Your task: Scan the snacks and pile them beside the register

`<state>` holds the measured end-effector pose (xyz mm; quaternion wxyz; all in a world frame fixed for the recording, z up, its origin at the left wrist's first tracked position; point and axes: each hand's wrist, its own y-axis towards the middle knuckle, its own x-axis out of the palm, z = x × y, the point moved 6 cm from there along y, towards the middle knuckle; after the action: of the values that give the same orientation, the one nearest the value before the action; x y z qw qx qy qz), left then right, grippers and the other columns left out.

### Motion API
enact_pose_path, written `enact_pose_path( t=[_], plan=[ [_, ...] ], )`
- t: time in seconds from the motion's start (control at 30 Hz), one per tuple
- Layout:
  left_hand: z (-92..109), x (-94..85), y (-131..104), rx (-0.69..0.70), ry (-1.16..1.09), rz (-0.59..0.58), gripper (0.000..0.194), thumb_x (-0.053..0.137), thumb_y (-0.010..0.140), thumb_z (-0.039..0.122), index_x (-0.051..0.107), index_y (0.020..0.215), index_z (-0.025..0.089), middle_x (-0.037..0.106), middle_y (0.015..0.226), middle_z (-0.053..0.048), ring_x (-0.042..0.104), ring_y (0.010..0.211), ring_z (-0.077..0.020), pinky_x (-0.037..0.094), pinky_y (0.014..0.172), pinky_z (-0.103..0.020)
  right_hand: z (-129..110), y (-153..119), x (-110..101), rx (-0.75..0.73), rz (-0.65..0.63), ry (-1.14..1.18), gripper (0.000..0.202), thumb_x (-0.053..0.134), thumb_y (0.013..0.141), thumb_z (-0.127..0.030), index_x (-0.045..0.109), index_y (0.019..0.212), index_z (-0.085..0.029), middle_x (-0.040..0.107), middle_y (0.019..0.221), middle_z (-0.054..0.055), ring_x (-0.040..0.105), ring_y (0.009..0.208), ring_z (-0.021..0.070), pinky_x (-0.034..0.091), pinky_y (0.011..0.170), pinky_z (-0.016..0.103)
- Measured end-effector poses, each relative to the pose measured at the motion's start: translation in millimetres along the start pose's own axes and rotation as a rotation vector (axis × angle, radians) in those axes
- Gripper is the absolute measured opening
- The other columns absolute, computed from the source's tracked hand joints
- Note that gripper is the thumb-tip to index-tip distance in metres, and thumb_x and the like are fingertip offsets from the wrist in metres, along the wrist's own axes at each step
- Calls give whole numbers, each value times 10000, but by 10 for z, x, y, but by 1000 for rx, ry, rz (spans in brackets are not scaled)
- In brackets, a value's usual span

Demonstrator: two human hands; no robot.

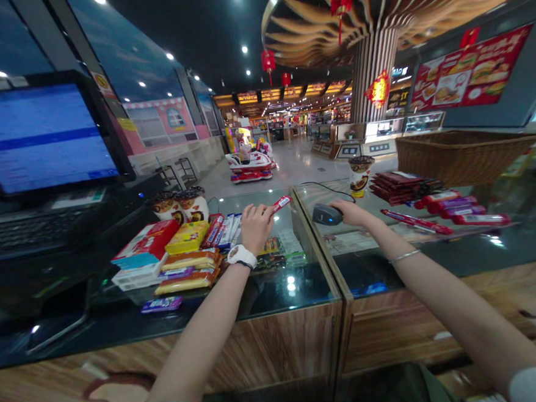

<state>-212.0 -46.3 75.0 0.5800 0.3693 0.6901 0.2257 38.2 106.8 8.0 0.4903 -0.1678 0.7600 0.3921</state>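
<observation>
My left hand [256,227] is closed on the near end of a slim red packet [282,204], held above the glass counter. In my right hand [354,213] is a dark handheld barcode scanner [326,214], its head turned left toward the packet, a small blue light on it. A gap separates the two. Left of my left hand lie white-and-blue stick packs [228,230], red-and-blue bars [214,230], a yellow box [187,237] and orange-brown packets [191,261]. Beyond my right wrist rest a long red stick packet [416,221] and stacked dark red packets [396,187].
At the left stand a monitor [43,137] and a keyboard [8,237]. Lidded cups [192,205] are behind the left goods; another cup [360,176] stands right of the scanner's cable. A wicker basket [467,156] sits at the far right. A wooden edge [314,247] divides the counters.
</observation>
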Motion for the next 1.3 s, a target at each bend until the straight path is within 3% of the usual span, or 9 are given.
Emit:
enact_pose_path(
  t=[0.17,0.27,0.37,0.47,0.6,0.83,1.03,1.17,1.3],
  plan=[
    [22,-17,-2,18,-13,8,156,539,942,208,658,1043,215,695,954,-45,624,928,-220,399,1023,-412,-63,8,-213,67,164,87,593,484,637,53,697,1146,-162,710,1169,119,650,1102,255,490,997,392],
    [84,-57,-6,75,-44,56,173,547,942,204,663,1069,226,706,962,-37,629,921,-210,400,1030,-408,-214,7,-408,67,350,177,500,481,684,-4,713,1094,-173,722,1117,98,655,1071,245,494,996,410],
    [183,-112,-11,146,-77,123,188,536,958,218,667,1090,240,718,970,-27,634,909,-196,404,1033,-403,-414,11,-492,40,439,339,353,512,770,-108,715,1047,-190,736,1028,69,678,958,216,535,922,400],
    [282,-165,-15,202,-96,180,190,537,964,215,675,1090,243,727,972,-18,638,893,-181,413,1031,-395,-595,19,-480,34,433,503,241,566,843,-242,714,1027,-198,739,998,61,687,884,192,563,850,371],
    [376,-209,-18,262,-132,178,190,543,962,202,681,1081,255,732,971,-9,639,865,-165,424,1031,-391,-813,14,-436,-33,363,617,285,633,860,-366,694,1085,-203,733,1026,68,687,899,192,576,817,355],
    [441,-210,-39,315,-148,129,198,529,964,188,672,1088,246,728,1010,-18,644,907,-167,428,1035,-403,-1081,-26,-388,-278,337,346,200,646,880,-303,692,1046,-203,720,999,78,664,950,221,535,864,383],
    [425,-165,-19,262,-194,-21,174,570,940,206,653,1093,215,711,1073,-46,642,971,-197,472,939,-384,-1121,-23,-340,-306,370,184,126,629,906,-257,700,1000,-211,733,967,88,660,952,248,500,866,404],
    [335,-198,-82,229,-239,-163,259,601,904,165,619,1156,221,690,1135,-40,644,988,-197,487,853,-340,-1157,-30,-305,-328,405,177,149,586,936,-273,690,1030,-223,739,1014,86,660,990,246,454,983,465],
    [175,-291,-230,180,-214,-211,299,599,891,152,610,1181,224,692,1134,-46,645,978,-207,477,874,-354,-1220,16,-237,-344,399,191,183,535,965,-300,672,1065,-232,740,1051,74,665,1013,231,388,1075,510]
  ],
)
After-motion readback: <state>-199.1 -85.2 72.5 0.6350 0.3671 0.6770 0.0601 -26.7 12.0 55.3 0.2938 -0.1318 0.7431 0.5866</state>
